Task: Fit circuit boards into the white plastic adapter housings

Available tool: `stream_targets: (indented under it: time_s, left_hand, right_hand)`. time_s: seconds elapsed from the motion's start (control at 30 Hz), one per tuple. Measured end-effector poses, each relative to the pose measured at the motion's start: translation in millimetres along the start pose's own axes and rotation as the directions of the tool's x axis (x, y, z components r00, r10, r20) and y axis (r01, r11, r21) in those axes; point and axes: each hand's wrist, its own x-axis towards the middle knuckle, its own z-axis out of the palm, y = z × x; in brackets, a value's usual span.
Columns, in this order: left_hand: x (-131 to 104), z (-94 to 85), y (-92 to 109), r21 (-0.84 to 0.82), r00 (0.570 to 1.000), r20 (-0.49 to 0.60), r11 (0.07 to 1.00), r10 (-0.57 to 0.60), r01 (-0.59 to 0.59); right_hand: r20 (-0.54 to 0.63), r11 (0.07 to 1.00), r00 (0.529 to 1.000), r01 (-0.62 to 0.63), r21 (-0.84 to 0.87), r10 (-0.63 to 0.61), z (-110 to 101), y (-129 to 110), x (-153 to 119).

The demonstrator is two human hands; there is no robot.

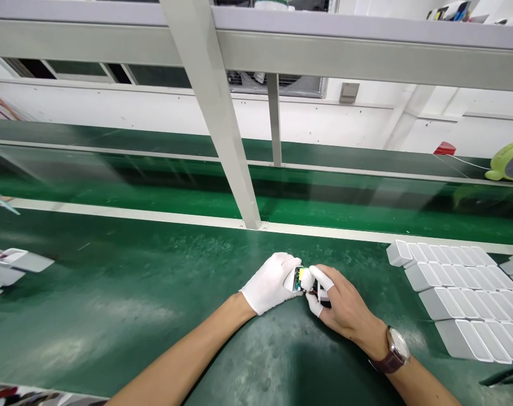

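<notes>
In the head view my left hand (270, 285), in a white glove, is closed around a small white housing (289, 280). A green circuit board (297, 279) with a yellow part and a rounded white lump (307, 279) shows at the housing's open end. My right hand (349, 307), with white finger cots on thumb and forefinger, pinches close against that end. Between its fingers sits a white and dark piece (323, 295), partly hidden; I cannot make out its exact kind. A watch (398, 345) is on the right wrist.
Rows of white rectangular cases (463, 290) stand at the right on the green bench (154, 270). More white cases (17, 262) lie at the left. A grey post (226, 124) rises behind my hands. A green fan (510, 162) stands at the back right.
</notes>
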Motion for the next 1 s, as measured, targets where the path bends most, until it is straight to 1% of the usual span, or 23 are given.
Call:
stream_targets:
  time_s: [0.23,0.37,0.47,0.57,0.67,0.73,0.87,1.0]
  left_hand:
    - [-1.8,3.5,-3.0,0.01,0.997,-0.056,0.998,0.055,-0.054]
    - [-1.7,4.0,-2.8,0.015,0.993,-0.083,0.997,0.083,-0.082]
    - [-2.9,4.8,-3.3,0.013,0.994,-0.086,0.998,0.067,-0.066]
    - [-6.5,7.9,-6.6,0.015,0.993,-0.107,0.999,0.046,-0.044]
    - [-9.3,10.8,-9.8,0.009,0.996,-0.084,1.0,0.016,-0.016]
    - [-8.8,10.5,-9.5,-0.005,0.998,-0.068,1.0,0.007,-0.007]
    - [-3.1,5.4,-3.9,-0.025,0.996,-0.084,0.999,0.018,-0.02]
    - [2.1,2.3,0.1,-0.032,0.998,-0.055,0.999,-0.011,0.009]
  right_hand:
    - [0.045,1.0,0.999,-0.001,-0.004,0.001,-4.0,-2.3,1.4]
    - [0.052,1.0,0.999,0.002,0.006,-0.002,-6.3,-5.1,3.7]
    - [0.064,0.998,0.998,-0.025,0.051,0.022,-8.1,-6.6,4.7]
    - [0.109,0.99,0.992,-0.072,0.122,0.059,-9.6,-6.1,4.4]
    - [0.143,0.979,0.988,-0.091,0.183,0.065,-10.3,-4.4,3.8]
    - [0.13,0.981,0.99,-0.077,0.18,0.054,-9.7,-3.3,3.3]
    - [0.095,0.989,0.994,-0.058,0.135,0.046,-6.1,-2.4,1.5]
    - [0.083,0.993,0.996,-0.048,0.109,0.039,-4.0,-3.2,0.5]
